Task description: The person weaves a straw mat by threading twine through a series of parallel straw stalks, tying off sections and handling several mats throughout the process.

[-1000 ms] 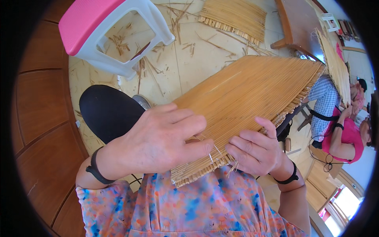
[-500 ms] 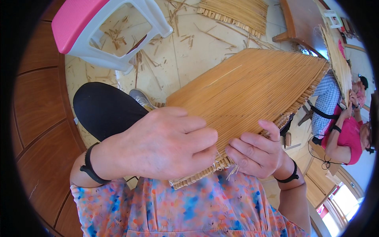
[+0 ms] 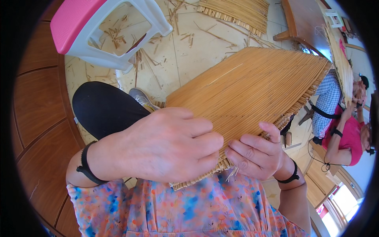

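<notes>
1. Curling left grip (image 3: 169, 146) over the near part of the reed mat (image 3: 252, 87), knuckles up; fingertips hidden beneath the hand, so impossible to tell whether pinching anything.
2. Clasping the mat's near edge with right grip (image 3: 256, 154), just right of the left one; fingers bent and mostly pressed together, one raised apart.
3. At the mat's near edge, beside the right grip: loose pale strands (image 3: 233, 174).
4. Nearer than the mat: floral garment (image 3: 193, 207), with the mat slanting up and away to the right from there, stalk ends bunched along the right-hand edge.
5. Left of the mat: black-clad knee (image 3: 102, 108), and between knee and mat a grey shoe (image 3: 139, 96).
6. Beyond the mat to the upper left: white stool with a pink seat (image 3: 75, 25), above a pale tiled floor (image 3: 197, 75) strewn with straw pieces (image 3: 114, 37).
7. Past the mat's far edge: second mat (image 3: 239, 15), flat on the floor.
8. Right of the mat: co-worker in a pink top (image 3: 345, 142), hands at a third mat (image 3: 340, 59).
</notes>
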The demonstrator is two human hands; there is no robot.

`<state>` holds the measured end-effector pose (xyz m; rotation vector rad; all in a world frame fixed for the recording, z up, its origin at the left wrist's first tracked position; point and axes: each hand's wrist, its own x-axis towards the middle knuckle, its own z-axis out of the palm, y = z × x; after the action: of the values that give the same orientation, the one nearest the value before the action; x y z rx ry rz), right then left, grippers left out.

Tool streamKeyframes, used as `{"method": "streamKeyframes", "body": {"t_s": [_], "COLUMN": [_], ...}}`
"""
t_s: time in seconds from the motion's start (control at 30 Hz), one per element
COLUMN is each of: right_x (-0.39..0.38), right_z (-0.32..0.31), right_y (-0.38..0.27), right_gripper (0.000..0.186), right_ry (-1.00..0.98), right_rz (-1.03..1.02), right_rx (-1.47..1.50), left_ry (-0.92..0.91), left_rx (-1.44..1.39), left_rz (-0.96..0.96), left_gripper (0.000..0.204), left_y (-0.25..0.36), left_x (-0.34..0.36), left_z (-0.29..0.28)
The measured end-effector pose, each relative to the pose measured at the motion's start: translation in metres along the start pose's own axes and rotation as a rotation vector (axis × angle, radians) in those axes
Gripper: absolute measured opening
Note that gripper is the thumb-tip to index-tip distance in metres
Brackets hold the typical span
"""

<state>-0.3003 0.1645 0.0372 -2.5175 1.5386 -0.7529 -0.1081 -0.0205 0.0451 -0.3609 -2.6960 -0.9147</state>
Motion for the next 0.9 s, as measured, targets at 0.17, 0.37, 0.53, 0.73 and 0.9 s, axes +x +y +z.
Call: {"method": "streamKeyframes", "body": {"t_s": [0.17,0.37,0.53,0.73,0.9], "right_x": [0.002,0.007,0.005,0.006,0.006], "right_z": [0.0,-0.006,-0.006,-0.009,-0.01], "right_y": [-0.003,-0.005,-0.005,-0.007,-0.008], "right_gripper": [0.009,0.013,0.014,0.017,0.021], "right_ry": [-0.025,-0.111,-0.115,-0.135,-0.145], "right_rz": [0.018,0.038,0.055,0.093,0.091], "right_rx": [0.048,0.091,0.082,0.091,0.11], "left_ry": [-0.056,-0.137,-0.151,-0.16,-0.226], "left_rx": [-0.119,-0.147,-0.1,0.143,0.136], "left_rz": [0.076,0.148,0.112,0.052,0.043], "left_gripper": [0.014,0.018,0.014,0.014,0.016], "left_y": [-0.003,-0.003,-0.002,0.0,0.001], "left_x": [0.008,0.013,0.013,0.01,0.011], "left_z": [-0.004,-0.003,-0.004,-0.016,-0.016]}}
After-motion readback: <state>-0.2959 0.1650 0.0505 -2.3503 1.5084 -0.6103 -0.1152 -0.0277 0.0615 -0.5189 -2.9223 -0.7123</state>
